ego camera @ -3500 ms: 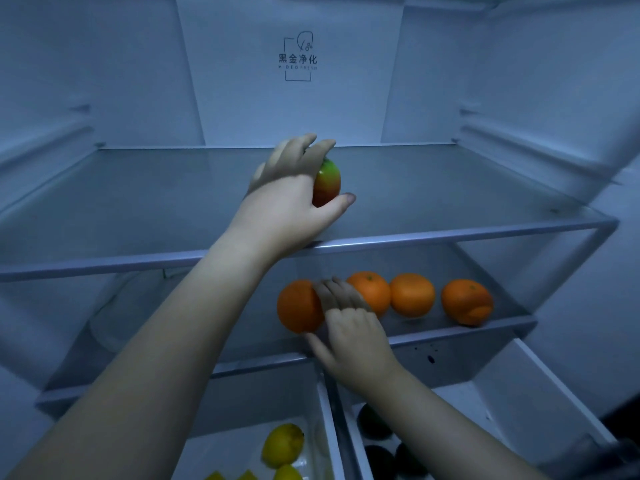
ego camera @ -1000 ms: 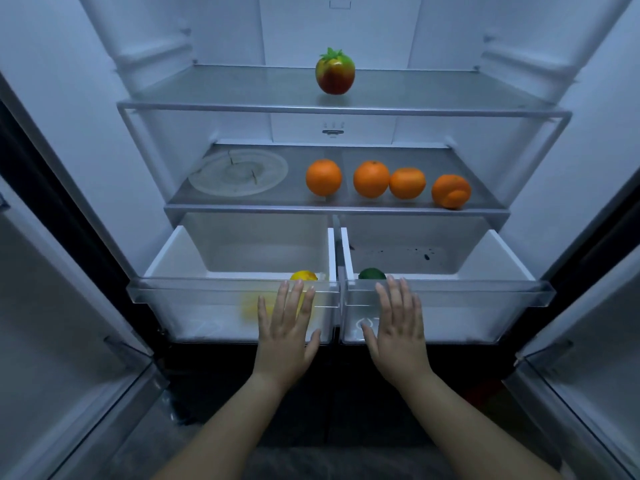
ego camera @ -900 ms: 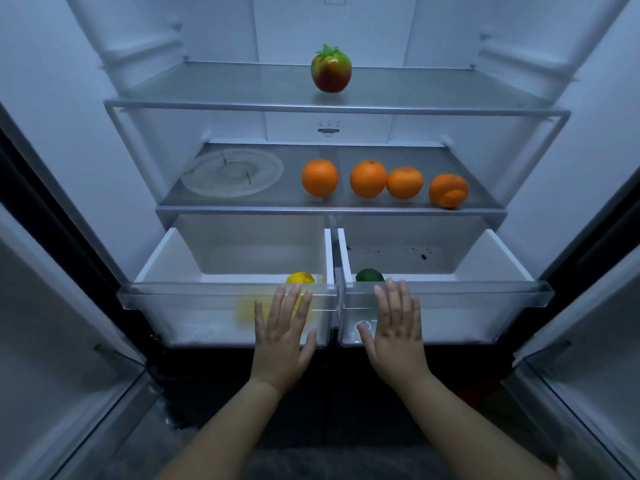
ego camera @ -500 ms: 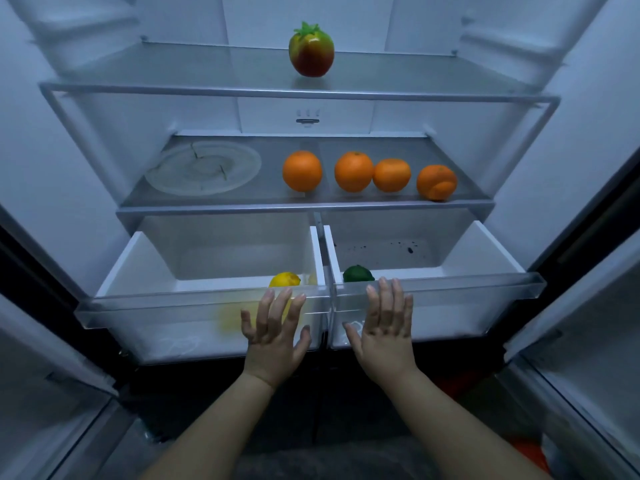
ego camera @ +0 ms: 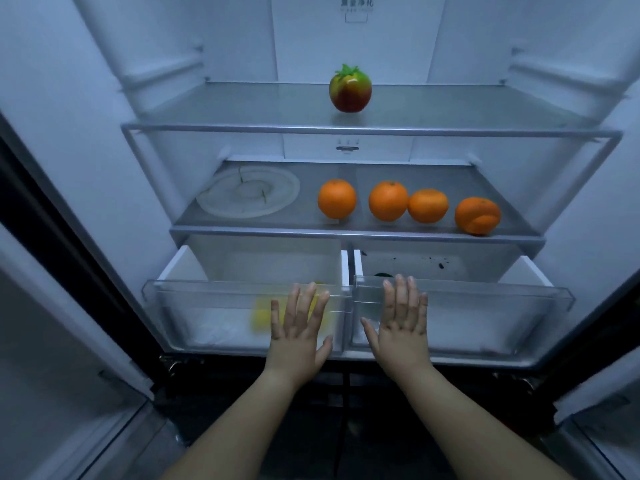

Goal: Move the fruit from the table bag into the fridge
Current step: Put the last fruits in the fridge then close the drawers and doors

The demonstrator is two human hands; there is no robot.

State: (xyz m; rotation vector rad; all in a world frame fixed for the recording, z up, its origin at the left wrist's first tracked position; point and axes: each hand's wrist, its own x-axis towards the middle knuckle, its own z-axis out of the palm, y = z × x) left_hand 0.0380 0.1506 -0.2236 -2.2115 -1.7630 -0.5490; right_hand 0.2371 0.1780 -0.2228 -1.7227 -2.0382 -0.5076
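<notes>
My left hand [ego camera: 298,330] and right hand [ego camera: 401,327] are flat, fingers straight, holding nothing, against the left drawer [ego camera: 207,317] and right drawer [ego camera: 491,317], positioned to push them shut. Oranges [ego camera: 388,200] rest on the middle shelf [ego camera: 346,233].

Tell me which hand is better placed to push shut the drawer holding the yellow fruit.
Left. The left hand lies flat, fingers straight, on the front of the left drawer, beside the yellow fruit seen through it. The right hand is spread on the right drawer.
</notes>
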